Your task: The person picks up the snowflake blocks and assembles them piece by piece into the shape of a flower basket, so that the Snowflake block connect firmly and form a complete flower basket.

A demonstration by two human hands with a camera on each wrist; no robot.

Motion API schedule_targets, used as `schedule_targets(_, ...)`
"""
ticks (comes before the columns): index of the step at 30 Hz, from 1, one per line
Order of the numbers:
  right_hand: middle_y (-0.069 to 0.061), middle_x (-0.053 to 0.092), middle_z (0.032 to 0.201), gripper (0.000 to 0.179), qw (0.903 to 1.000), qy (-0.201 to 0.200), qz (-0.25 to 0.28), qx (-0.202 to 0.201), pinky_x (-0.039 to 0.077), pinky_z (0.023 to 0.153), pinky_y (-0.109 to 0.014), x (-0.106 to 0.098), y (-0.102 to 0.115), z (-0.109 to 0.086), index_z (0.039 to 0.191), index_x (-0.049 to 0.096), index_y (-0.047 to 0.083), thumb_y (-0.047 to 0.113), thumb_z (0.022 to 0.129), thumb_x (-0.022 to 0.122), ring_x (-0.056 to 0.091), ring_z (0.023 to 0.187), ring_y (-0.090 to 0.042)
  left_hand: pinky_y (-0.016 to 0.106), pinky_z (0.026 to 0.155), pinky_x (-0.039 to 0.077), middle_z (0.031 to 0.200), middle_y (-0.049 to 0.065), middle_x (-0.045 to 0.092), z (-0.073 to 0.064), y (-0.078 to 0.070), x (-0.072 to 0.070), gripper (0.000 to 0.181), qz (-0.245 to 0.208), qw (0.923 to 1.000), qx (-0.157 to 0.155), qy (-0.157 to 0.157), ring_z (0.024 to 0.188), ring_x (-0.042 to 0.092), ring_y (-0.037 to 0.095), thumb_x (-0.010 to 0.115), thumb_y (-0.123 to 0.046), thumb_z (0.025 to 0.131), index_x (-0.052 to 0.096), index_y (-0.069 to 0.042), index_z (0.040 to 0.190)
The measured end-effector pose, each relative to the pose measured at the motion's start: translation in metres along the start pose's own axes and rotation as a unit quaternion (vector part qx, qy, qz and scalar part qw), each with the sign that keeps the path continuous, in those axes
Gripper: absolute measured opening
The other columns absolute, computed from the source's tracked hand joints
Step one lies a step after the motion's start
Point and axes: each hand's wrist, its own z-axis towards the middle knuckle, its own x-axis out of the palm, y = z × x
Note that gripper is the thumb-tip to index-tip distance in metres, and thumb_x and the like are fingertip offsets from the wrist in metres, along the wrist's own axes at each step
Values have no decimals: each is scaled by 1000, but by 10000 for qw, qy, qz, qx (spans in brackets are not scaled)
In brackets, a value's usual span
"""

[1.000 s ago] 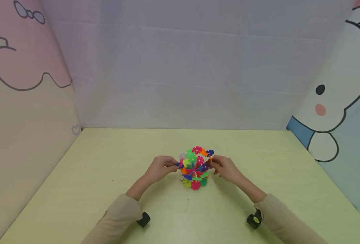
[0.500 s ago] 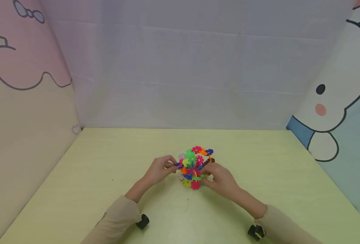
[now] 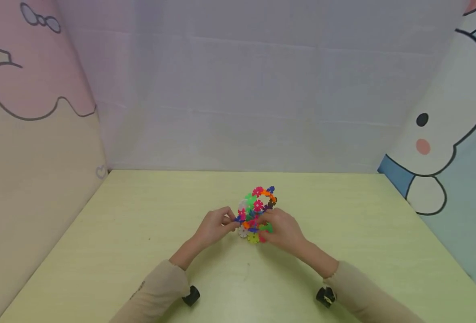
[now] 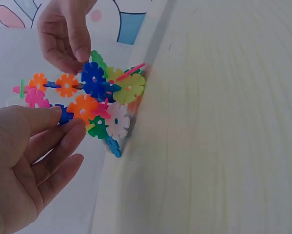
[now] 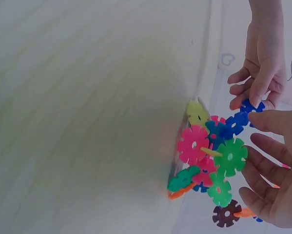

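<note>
A rounded model of interlocking plastic snowflake discs (image 3: pixel 258 205), in many bright colours, is between the two hands in the head view. My left hand (image 3: pixel 212 228) pinches a blue disc (image 4: pixel 65 114) on the model's left side between thumb and finger. Across the near right side lies my right hand (image 3: pixel 284 229), its curled fingers holding the model around a green disc (image 5: pixel 229 157); the exact contact is partly hidden. A dark brown disc (image 5: pixel 227 213) belongs to the ring at the upper right. Whether the model touches the table I cannot tell.
The pale wooden table (image 3: pixel 121 251) spreads around the hands. A light curtain (image 3: pixel 238 98) stands behind it, with cartoon-printed panels on both sides. Small black devices sit under both sleeves at the wrists.
My right hand has left the dark brown disc and come round to the near right side. The model has tilted and shifted slightly away. The left hand keeps its pinch.
</note>
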Motion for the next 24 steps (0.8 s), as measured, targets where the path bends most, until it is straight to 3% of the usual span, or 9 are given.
schedule_targets(5, 2, 59, 71, 22, 9984, 63, 368, 421, 43, 57, -23, 13, 13, 12, 77, 64, 10, 26, 70, 78, 50, 67, -13, 19, 41, 30, 78, 9, 70, 1, -2, 5, 11, 18, 9997, -40, -251, 55, 55, 13, 64, -12, 84, 55, -7, 81)
schedule_targets(8, 2, 56, 66, 22, 9974, 97, 287, 658, 37, 51, -22, 19, 16, 17, 74, 63, 9, 24, 69, 78, 44, 60, -10, 19, 42, 30, 78, 10, 70, 1, -4, 9, 10, 19, 9994, -103, -329, 50, 47, 10, 64, -11, 84, 55, -6, 81)
schedule_targets(13, 3, 58, 68, 13, 9965, 116, 43, 832, 41, 54, -21, 22, 13, 20, 75, 64, 10, 15, 73, 75, 46, 61, -9, 20, 45, 35, 81, 11, 70, 3, -5, 15, 11, -118, 9993, -144, -317, 60, 58, 12, 63, -12, 84, 55, -5, 83)
schedule_targets(18, 4, 62, 69, 6, 9982, -223, -129, 545, 44, 60, -24, 18, 8, 19, 73, 67, 11, 10, 74, 73, 50, 64, -10, 20, 47, 34, 82, 10, 70, 4, -8, 18, 14, -523, 9976, -283, -345, 61, 58, 13, 64, -14, 84, 54, -5, 85)
schedule_targets(24, 2, 64, 66, 7, 9927, -1150, -319, -142, 46, 65, -32, 12, 4, 22, 71, 67, 10, 9, 73, 74, 54, 63, -14, 25, 59, 49, 78, 14, 69, 9, -17, 18, 18, -1271, 9870, -335, -923, 70, 68, 18, 65, -13, 83, 55, -1, 92)
